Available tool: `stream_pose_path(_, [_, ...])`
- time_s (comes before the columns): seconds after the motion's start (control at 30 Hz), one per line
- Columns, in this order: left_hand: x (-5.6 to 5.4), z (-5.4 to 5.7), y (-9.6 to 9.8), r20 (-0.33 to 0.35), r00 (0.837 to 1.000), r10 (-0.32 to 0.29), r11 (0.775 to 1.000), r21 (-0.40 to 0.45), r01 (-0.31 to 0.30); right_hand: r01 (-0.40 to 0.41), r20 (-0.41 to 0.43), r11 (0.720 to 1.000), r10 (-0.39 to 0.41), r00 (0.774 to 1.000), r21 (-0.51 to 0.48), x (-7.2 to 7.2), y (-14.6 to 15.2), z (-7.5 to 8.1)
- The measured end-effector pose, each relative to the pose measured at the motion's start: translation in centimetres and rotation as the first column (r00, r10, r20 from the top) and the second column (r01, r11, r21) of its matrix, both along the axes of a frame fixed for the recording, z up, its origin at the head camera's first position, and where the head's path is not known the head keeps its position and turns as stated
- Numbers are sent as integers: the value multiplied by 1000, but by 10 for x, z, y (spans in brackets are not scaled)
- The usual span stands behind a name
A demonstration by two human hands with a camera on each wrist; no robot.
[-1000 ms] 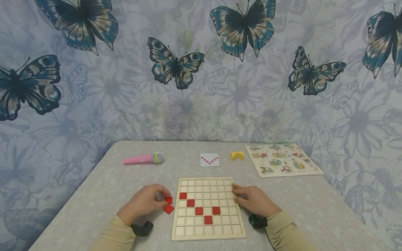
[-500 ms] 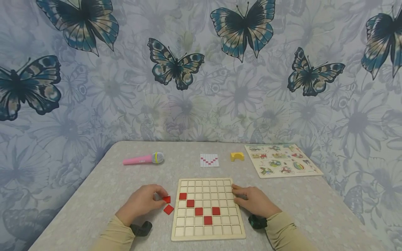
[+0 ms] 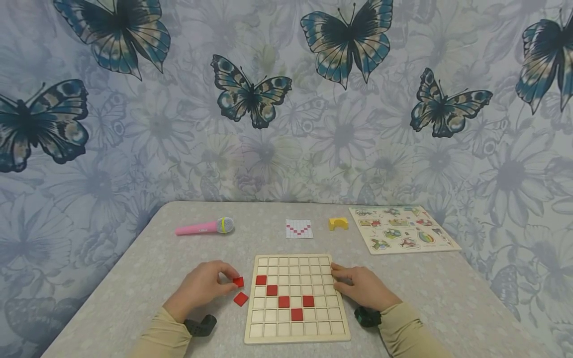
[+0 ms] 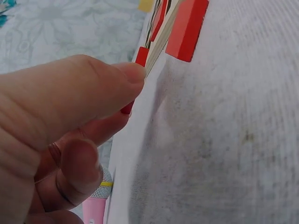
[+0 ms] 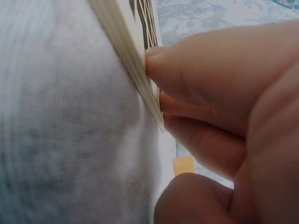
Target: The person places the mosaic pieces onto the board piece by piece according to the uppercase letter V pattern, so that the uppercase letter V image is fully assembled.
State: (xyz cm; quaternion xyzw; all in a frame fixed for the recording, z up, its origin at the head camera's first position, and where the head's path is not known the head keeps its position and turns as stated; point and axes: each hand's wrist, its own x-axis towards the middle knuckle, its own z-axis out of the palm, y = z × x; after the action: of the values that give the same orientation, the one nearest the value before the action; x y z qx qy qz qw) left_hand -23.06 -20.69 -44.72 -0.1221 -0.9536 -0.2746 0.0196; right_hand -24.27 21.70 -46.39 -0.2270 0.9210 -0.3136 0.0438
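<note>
My left hand (image 3: 203,286) pinches a red square tile (image 3: 238,282) between thumb and fingertips, just left of the wooden grid board (image 3: 297,339). In the left wrist view the held tile (image 4: 141,56) is partly covered by the thumb. A second red tile (image 3: 240,299) lies on the table just below it. On the board, several red tiles (image 3: 284,302) step down to the right from the left column, and one sits up to the right of the lowest. My right hand (image 3: 364,286) rests its thumb and fingertips on the board's right edge (image 5: 135,70).
Behind the board lies a small card (image 3: 299,228) printed with a V of red squares. A pink toy microphone (image 3: 203,228) is at the back left. A yellow arch block (image 3: 338,223) and a picture puzzle board (image 3: 403,229) lie at the back right.
My left hand has drawn the pinched tile slightly up and left, away from the other loose tile. My right hand and the board have stayed in place.
</note>
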Motion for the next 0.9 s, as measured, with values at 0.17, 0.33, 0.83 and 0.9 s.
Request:
stream_pose_path(0.17, [0,-1,-1,-6,1000,-19,1000,23,19,-5,-14,1000,5,1000,2,-1,1,-3])
stream_pose_path(0.33, [1,-1,0,-4,999,-32,999,38,32,-3,-25,1000,3,1000,1,-3,2,-5])
stream_pose_path(0.83, [6,-1,19,-17,986,-167,976,142,168,-5,-2,1000,5,1000,-19,0,1,-1])
stream_pose_path(0.9, [7,2,25,-27,982,-186,974,129,188,-4,1,1000,4,1000,-22,0,1,-2])
